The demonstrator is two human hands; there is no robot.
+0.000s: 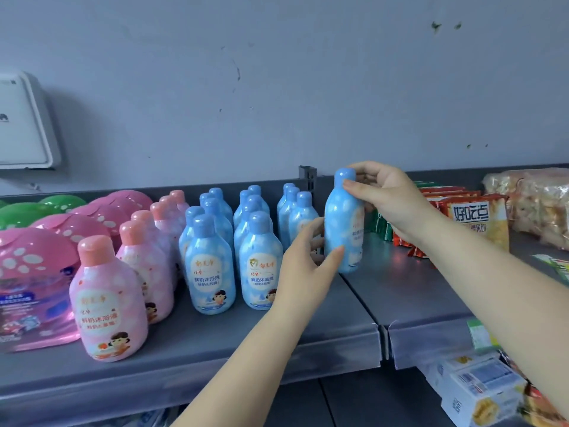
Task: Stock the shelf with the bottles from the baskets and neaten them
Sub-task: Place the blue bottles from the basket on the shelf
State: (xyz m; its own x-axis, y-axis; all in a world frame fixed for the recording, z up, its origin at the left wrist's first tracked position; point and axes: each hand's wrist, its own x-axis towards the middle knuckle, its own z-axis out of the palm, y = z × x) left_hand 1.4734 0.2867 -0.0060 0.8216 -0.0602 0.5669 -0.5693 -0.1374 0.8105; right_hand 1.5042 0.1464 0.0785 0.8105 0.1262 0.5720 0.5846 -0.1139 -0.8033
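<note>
Dim, bluish light; soft, curved edges

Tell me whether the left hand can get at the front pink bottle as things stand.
Probably yes: the left hand only touches the held blue bottle, and the front pink bottle stands at the shelf edge, nothing before it.
</note>
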